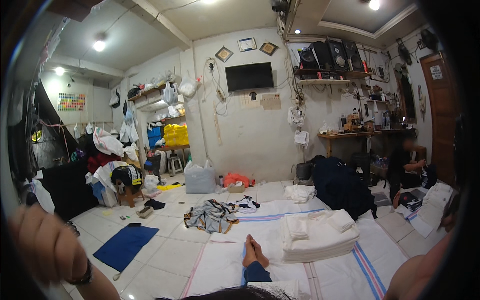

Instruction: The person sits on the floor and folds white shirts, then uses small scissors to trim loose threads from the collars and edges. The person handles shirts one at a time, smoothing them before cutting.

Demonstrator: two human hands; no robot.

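Note:
My left hand (46,242) is raised at the lower left edge, slightly blurred, with its fingers curled; anything inside them is hidden. A dark watch is on that wrist. My right arm (422,267) shows at the lower right rim, its hand out of view. My bare feet (252,250) lie crossed on a white striped sheet (225,270). Beside them on the right sits a stack of folded white cloths (320,245). A grey cloth with yellowish trim (207,215) lies crumpled ahead, and a blue cloth (125,247) lies flat on the tiles at the left, a dark phone-like item at its top.
A co-worker (402,165) in dark clothes sits at the right by white cloths (437,197). A large dark bundle (337,185) lies before the shelves. Bags (200,177), a wooden stool (130,195) and cloth piles line the left and back. A screen (248,76) hangs centrally.

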